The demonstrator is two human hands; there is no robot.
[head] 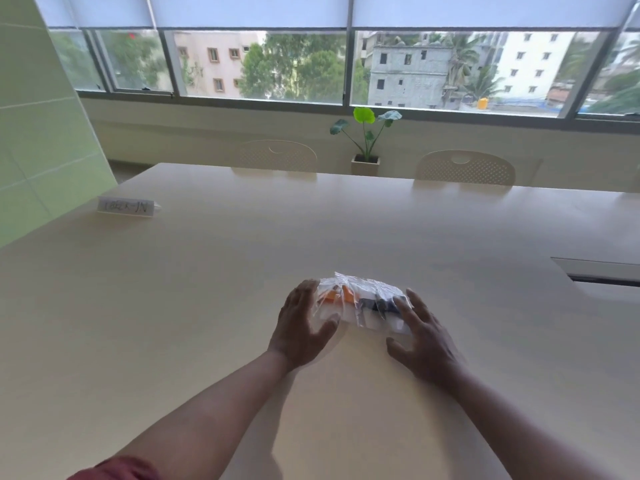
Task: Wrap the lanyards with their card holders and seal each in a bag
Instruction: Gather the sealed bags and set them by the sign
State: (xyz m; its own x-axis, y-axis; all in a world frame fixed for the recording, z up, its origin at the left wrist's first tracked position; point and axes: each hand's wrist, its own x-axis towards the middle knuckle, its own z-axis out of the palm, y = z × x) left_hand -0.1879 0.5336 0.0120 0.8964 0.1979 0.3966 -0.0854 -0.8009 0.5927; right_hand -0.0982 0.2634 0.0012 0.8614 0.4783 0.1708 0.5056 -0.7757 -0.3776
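Note:
A small pile of clear plastic bags (363,304) lies on the pale table (207,289) just ahead of me. Inside show an orange lanyard (341,295) on the left and a dark lanyard (379,304) on the right, with white card holders beneath. My left hand (301,327) sits at the pile's left end, fingers spread and straight, touching the plastic. My right hand (424,341) sits at the right end, fingers spread, fingertips against the bags. Neither hand curls round anything.
A folded paper name sign (126,206) stands at the far left of the table. A cable slot (602,271) is cut into the tabletop at the right. Two chairs (465,168) and a potted plant (366,140) stand beyond the far edge, under the windows.

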